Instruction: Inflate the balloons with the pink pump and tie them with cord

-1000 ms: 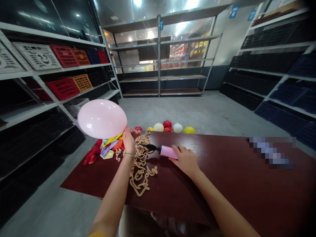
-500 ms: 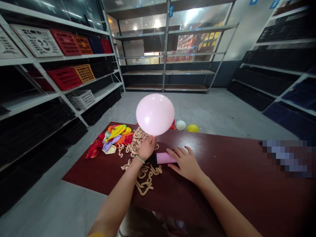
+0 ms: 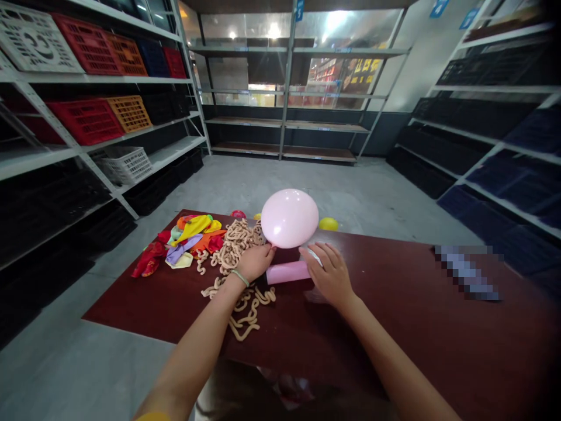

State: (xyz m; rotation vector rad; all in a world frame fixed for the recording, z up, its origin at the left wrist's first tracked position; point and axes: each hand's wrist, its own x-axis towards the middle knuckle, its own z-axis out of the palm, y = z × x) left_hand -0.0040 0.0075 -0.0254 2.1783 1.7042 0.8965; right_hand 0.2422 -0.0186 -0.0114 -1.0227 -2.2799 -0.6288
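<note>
One pale pink balloon (image 3: 290,217) is held over the far side of the tabletop (image 3: 394,292). The left hand (image 3: 256,264) is nearer: its fingers are pinched together at the balloon's neck, and the body swells up and to the right of them, showing no clear long axis. The right hand (image 3: 329,272) sits to the lower right, near the balloon but seemingly apart. One pink tube (image 3: 287,272) lies crosswise between the hands, its right end reaching the right hand. A pale ridged piece (image 3: 314,257) shows at the right fingers; whether they clamp either cannot be determined.
</note>
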